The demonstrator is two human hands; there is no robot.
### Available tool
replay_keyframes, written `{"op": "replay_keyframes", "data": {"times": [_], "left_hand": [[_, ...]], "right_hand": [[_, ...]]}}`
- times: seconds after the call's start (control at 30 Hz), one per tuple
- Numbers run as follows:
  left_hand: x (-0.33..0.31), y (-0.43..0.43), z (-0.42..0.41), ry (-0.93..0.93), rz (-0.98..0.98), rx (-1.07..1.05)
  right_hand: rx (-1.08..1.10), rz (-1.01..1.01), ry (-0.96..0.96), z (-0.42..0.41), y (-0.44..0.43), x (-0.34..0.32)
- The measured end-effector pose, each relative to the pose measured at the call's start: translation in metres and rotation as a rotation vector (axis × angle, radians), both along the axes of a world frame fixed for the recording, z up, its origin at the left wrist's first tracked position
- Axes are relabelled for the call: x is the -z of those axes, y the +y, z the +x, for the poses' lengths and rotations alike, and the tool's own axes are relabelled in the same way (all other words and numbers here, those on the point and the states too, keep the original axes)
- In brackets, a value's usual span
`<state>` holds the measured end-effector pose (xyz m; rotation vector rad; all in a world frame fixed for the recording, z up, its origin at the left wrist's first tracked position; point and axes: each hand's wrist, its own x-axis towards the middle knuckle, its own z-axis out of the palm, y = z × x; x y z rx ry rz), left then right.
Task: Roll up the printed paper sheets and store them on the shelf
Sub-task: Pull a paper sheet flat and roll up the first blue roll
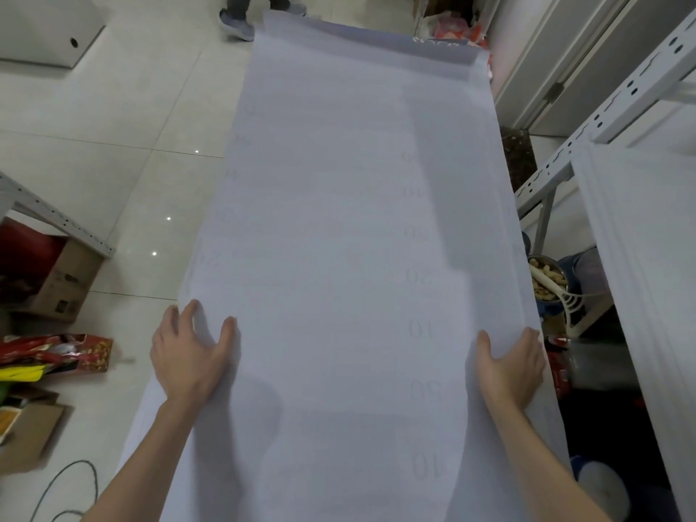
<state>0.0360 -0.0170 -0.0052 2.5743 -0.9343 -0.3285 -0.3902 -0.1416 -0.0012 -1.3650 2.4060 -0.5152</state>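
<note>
Low in the frame, two hands press flat on the printed paper sheets (357,220), fingers spread and clasping nothing: the left hand (190,356) sits on the stack's left edge, the right hand (510,367) on its right edge, both about level. The stack lies on the tiled floor (113,126) with its long axis running away from the hands toward the top of the frame, so rolling would likely proceed along that length. I cannot count the sheets; stepped edges suggest several. At the right stands one metal shelf (587,130). At top, another person's two shoes (237,26) touch the far end.
</note>
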Motion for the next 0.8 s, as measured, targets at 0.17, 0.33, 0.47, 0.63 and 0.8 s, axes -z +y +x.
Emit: {"op": "replay_keyframes", "data": {"times": [0.17, 0.33, 0.47, 0.63, 0.8], "left_hand": [[-0.002, -0.004, 0.012, 0.022, 0.031, -0.026], [-0.003, -0.003, -0.001, 0.024, 0.004, -0.012], [-0.002, -0.002, 0.009, 0.031, -0.013, -0.007], [-0.009, -0.019, 0.016, 0.201, -0.086, -0.060], [-0.011, -0.020, 0.002, 0.179, -0.109, -0.083]], "right_hand": [[-0.017, -0.059, 0.015, 0.008, -0.002, -0.002], [-0.005, -0.016, -0.043, 0.013, -0.007, 0.004], [0.064, -0.037, -0.047, 0.004, -0.017, -0.001], [0.037, 0.004, -0.104, 0.006, -0.023, -0.004], [0.086, 0.022, -0.046, 0.007, -0.023, -0.009]]}}
